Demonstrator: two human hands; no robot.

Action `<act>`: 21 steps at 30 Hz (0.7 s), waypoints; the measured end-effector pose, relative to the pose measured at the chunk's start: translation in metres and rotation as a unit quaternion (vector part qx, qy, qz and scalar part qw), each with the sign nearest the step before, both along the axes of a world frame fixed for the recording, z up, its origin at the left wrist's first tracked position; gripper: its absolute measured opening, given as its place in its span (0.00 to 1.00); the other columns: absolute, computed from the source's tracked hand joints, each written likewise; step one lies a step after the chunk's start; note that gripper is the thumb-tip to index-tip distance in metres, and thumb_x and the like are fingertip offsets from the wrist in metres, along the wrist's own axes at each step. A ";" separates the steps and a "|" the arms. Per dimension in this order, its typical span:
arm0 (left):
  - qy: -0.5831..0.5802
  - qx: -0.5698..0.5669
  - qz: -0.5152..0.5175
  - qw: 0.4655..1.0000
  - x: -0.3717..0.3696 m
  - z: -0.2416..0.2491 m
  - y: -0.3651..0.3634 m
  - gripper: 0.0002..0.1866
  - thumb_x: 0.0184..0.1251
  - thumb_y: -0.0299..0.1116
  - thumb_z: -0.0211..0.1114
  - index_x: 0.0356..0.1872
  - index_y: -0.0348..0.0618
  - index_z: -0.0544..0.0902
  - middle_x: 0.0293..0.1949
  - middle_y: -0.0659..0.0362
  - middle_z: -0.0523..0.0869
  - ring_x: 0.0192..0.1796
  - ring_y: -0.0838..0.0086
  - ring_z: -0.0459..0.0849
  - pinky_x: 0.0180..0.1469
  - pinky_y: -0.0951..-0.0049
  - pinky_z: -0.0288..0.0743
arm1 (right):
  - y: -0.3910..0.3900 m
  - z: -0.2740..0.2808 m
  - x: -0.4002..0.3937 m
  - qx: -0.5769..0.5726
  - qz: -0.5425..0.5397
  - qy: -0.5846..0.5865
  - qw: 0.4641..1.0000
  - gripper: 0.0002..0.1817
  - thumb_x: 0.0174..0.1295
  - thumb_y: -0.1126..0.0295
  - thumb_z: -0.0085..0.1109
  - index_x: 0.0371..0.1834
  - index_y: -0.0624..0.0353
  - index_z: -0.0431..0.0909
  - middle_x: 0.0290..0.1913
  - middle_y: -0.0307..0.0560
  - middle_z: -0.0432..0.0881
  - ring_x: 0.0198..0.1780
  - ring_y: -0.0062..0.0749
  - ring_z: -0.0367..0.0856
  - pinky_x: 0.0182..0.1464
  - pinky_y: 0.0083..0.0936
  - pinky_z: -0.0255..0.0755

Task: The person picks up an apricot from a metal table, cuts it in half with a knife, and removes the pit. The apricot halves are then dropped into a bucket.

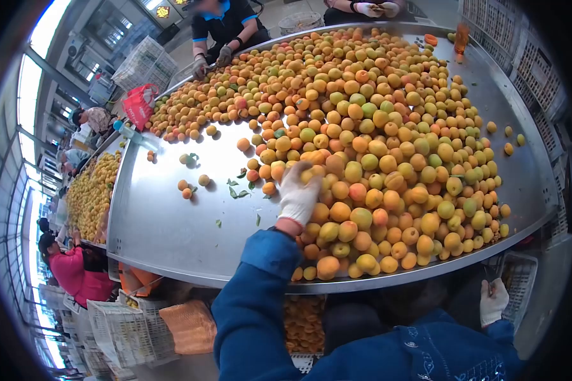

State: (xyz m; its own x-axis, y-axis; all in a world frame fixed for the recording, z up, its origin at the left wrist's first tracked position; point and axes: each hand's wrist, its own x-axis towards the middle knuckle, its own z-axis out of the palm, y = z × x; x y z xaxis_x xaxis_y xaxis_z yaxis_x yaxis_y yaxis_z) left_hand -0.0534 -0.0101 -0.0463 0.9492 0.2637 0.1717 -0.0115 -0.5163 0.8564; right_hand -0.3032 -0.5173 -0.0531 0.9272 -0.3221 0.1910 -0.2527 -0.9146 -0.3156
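Blue sleeves fill the bottom of frame, both arms gloved in white.

Left hand: reaching up onto the steel counter, fingers curled loosely over an apricot at the near-left edge of the pile. Palm faces down; cannot tell if the fruit is actually gripped or just touched.

Right hand: down below the counter rim, at the right, closed around something thin and dark. Too small to tell what it is. White crate sits just beside it.

Apricots: big heap covering the centre and right of the counter, mix of orange, yellow and green ones, reaching to the near rim. Several loose ones lie apart on the bare steel at left, with some green leaves scattered near them.

Below the counter, between the arms: a crate of apricots, partly hidden by the left sleeve. Orange sack and more white crates to the left.

Far side: a person in a dark top has both gloved hands at the pile's far edge. Another pair of gloved hands is at top of frame. Person in pink at lower left, beside a second counter of apricots. Red bag at the far-left corner.
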 end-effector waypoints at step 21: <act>0.045 0.227 0.095 0.968 0.102 0.001 0.190 0.33 0.57 0.44 0.68 0.64 0.44 0.73 0.64 0.43 0.71 0.64 0.53 0.74 0.66 0.63 0.67 | -0.021 -0.019 -0.007 -0.037 -0.010 0.023 0.999 0.16 0.58 0.72 0.64 0.23 0.60 0.64 0.18 0.49 0.62 0.20 0.42 0.64 0.25 0.33 0.60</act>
